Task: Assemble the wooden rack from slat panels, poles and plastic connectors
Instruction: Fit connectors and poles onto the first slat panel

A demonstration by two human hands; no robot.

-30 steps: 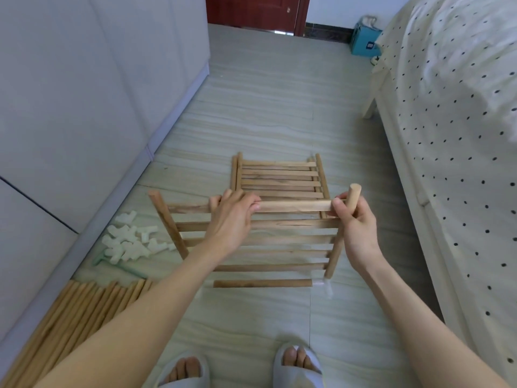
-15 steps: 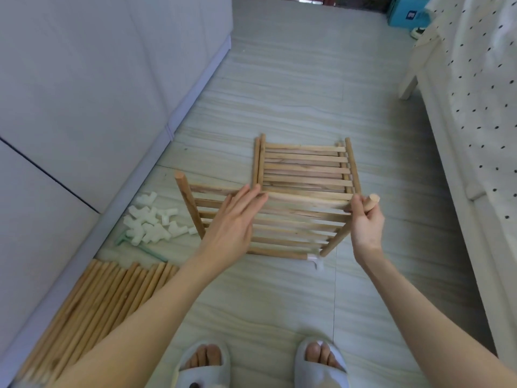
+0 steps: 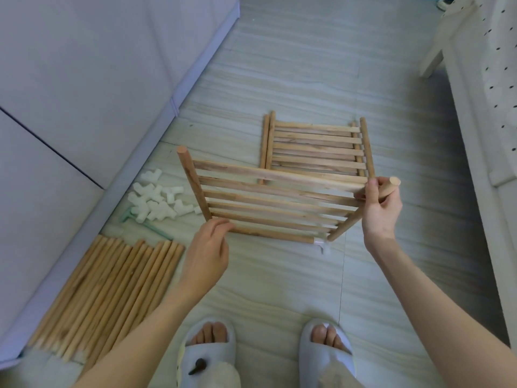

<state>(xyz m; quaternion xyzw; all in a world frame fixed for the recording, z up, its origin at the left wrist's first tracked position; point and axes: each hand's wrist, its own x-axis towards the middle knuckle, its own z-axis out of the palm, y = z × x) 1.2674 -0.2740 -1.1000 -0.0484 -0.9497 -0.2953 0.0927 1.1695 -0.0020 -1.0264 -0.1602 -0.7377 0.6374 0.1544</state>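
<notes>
I hold a wooden slat panel [image 3: 274, 203] tilted above the floor, with a round pole on each side. My right hand [image 3: 380, 208] grips the right pole near its top end. My left hand [image 3: 208, 247] pinches the panel's near left corner at the foot of the left pole. A white plastic connector [image 3: 321, 243] sits on the panel's near right corner. More slat panels [image 3: 316, 147] lie stacked flat on the floor behind. A pile of white connectors [image 3: 159, 200] lies at the left, and a bundle of loose poles [image 3: 112, 289] lies nearer me.
A white cabinet front [image 3: 84, 93] runs along the left. A bed with a dotted cover [image 3: 498, 79] borders the right. My two slippered feet [image 3: 265, 351] stand at the bottom. A green tool [image 3: 151, 228] lies between the connectors and the poles.
My left hand left the middle slats and moved down to the near left corner. The panel has tipped and shifted left, and the view has dropped toward the floor.
</notes>
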